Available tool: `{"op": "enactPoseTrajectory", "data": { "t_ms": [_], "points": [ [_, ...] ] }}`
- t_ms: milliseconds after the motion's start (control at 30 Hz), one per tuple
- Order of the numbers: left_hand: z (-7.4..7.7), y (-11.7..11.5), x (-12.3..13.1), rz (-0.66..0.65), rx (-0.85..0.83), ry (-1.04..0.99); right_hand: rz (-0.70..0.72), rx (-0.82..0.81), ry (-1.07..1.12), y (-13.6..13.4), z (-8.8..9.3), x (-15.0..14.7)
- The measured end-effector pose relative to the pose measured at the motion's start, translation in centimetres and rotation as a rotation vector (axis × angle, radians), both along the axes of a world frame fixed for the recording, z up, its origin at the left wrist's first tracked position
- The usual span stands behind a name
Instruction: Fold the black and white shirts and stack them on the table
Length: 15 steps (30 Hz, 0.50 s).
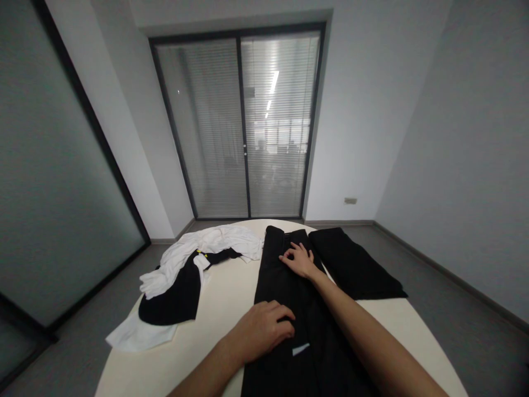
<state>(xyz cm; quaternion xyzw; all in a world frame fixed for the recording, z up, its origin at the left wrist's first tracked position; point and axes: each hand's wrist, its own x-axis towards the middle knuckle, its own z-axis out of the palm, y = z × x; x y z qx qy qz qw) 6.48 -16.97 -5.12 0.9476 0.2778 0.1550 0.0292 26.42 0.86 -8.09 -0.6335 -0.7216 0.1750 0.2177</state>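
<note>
We see a long black garment (275,281) running near to far mid-counter (225,303). Left hand (266,329): loosely curled on its near part, nothing gripped. Right hand (299,260): fingers spread at its far part; we can't tell if it's pinching cloth. Folded black cloth (353,264) right.

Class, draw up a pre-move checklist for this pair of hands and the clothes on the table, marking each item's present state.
1. Long black garment laid on the table: ok.
2. Its whole length in view: not ok; the near end runs out of the picture.
3. Its surface bare of loose-looking bits: not ok; a pale strip shows near the left hand.
4. Right hand gripping cloth: cannot tell.
5. White cloth at left smoothed out: not ok, crumpled.
</note>
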Motion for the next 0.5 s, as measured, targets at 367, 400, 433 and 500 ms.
{"op": "enactPoseTrajectory", "data": {
  "t_ms": [367,400,433,500],
  "points": [
    [0.2,-1.6,1.0,-0.064,-0.169,-0.088,0.110,0.055,0.147,-0.6,0.1,1.4],
    [0.2,-1.6,0.9,-0.082,-0.176,-0.087,0.120,0.054,0.143,-0.7,0.0,1.4],
    [0.2,-1.6,0.9,-0.097,-0.179,-0.083,0.133,0.049,0.142,-0.7,0.0,1.5],
    [0.0,-1.6,1.1,-0.120,-0.177,-0.075,0.142,0.020,0.171,-0.9,0.2,1.6]
  ]
}}
